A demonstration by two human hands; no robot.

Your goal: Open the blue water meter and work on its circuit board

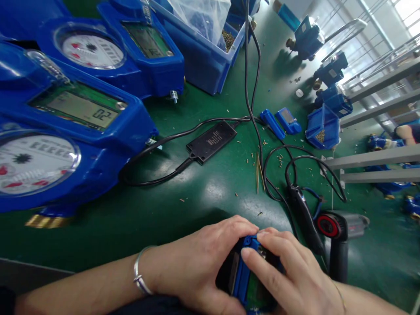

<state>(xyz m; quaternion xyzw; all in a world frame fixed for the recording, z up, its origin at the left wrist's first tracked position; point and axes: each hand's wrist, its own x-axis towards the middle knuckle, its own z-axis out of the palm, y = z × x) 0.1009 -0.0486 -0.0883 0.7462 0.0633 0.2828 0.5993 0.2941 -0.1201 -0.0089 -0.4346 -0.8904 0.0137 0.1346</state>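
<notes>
Between my two hands, low in the head view, sits a blue meter housing [243, 278] with a green circuit board [255, 291] showing inside. My left hand [200, 262] is wrapped round its left side. From the right, my right hand [292, 267] grips it, with the thumb pressed on the top near the rim. Parts of the housing are hidden under the fingers. To the left stand large blue water meters [121, 127] with dials and small displays; the nearest display reads digits like 02.
A black adapter box [213, 141] and cables cross the green table [210, 192]. A power screwdriver [341, 232], tweezers [257, 175] and scattered screws lie right. Blue bins [210, 57], [323, 127] hold screws. Two blue casings [288, 121] lie beyond. A shelf frame [377, 162] borders the right.
</notes>
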